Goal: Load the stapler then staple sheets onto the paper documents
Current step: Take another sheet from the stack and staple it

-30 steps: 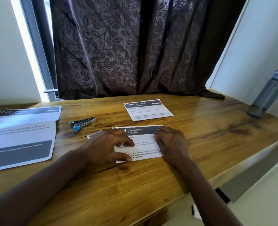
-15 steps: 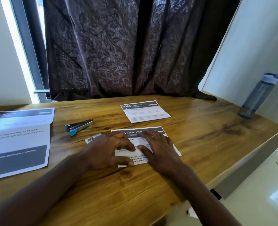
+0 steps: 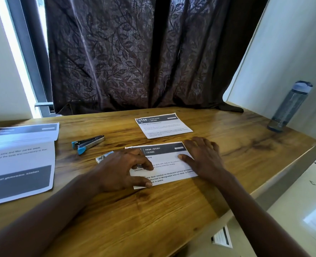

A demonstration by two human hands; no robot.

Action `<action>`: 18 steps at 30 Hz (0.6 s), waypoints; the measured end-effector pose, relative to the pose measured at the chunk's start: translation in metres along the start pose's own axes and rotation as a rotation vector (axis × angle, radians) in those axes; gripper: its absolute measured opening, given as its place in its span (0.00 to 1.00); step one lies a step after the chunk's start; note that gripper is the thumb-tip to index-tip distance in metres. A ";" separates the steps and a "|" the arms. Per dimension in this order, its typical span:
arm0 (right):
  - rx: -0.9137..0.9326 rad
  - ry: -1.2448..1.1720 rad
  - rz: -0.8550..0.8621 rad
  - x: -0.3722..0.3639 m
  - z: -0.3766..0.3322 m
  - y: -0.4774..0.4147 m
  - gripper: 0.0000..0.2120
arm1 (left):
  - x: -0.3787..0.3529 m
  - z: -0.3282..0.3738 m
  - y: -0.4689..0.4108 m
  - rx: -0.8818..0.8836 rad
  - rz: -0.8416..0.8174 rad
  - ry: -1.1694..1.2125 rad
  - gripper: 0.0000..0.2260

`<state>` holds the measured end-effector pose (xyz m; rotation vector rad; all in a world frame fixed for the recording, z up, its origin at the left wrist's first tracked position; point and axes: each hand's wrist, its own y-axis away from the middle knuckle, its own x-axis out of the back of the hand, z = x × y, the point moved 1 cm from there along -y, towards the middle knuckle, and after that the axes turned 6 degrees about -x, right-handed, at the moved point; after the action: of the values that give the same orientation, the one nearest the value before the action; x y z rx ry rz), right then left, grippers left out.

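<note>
right hand point(image 3: 204, 160) slid across the near sheet point(image 3: 165, 166) to its right edge (fingers point(image 3: 199, 143) seemingly flat), more print uncovered

Your left hand point(image 3: 120, 169) rests on the left part of the DESK / STUDY sheet point(image 3: 165, 165), forefinger and thumb tips pressing it to the wooden table point(image 3: 153, 216). Your right hand point(image 3: 204, 158) lies flat on the sheet's right end, fingers spread, thumb pointing towards your left hand. Just beyond your left knuckles a small staple box point(image 3: 103, 157) peeks out, and past it, further left, lies the blue-tipped stapler point(image 3: 87, 143). Well left of your left hand sit the large printed documents point(image 3: 18, 160). Beyond both hands lies a second sheet point(image 3: 162, 125), headed 3108. Far right of your right hand stands a water bottle point(image 3: 288, 106).
</note>
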<state>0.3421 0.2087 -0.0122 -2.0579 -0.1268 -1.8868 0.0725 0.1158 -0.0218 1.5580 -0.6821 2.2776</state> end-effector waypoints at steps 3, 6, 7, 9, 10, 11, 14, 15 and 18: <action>0.114 -0.228 0.007 -0.001 -0.035 -0.010 0.21 | 0.000 0.000 0.000 0.002 -0.011 -0.004 0.28; 0.216 -0.279 -0.004 -0.009 -0.077 -0.021 0.17 | 0.000 0.000 0.001 -0.002 -0.001 -0.033 0.27; 0.228 -0.282 -0.004 -0.011 -0.087 -0.025 0.17 | 0.000 0.000 0.001 -0.008 0.005 -0.038 0.26; 0.241 -0.268 0.020 -0.019 -0.097 -0.030 0.16 | -0.002 -0.001 0.001 -0.015 0.016 -0.011 0.26; 0.239 -0.255 0.035 -0.022 -0.099 -0.031 0.16 | -0.002 -0.002 0.001 -0.012 0.016 0.002 0.26; 0.235 -0.240 0.051 -0.025 -0.099 -0.032 0.15 | -0.003 -0.002 0.002 -0.011 0.017 0.004 0.27; 0.223 -0.218 0.081 -0.031 -0.097 -0.033 0.16 | -0.002 -0.002 0.001 -0.024 0.020 0.001 0.27; 0.224 -0.213 0.087 -0.032 -0.097 -0.033 0.17 | -0.002 -0.002 0.001 -0.030 0.020 0.005 0.27; 0.224 -0.195 0.094 -0.035 -0.097 -0.034 0.18 | -0.001 -0.001 0.001 -0.035 0.021 0.014 0.26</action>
<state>0.2366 0.2164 -0.0343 -2.0502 -0.2720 -1.5392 0.0720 0.1154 -0.0234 1.5254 -0.7340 2.2771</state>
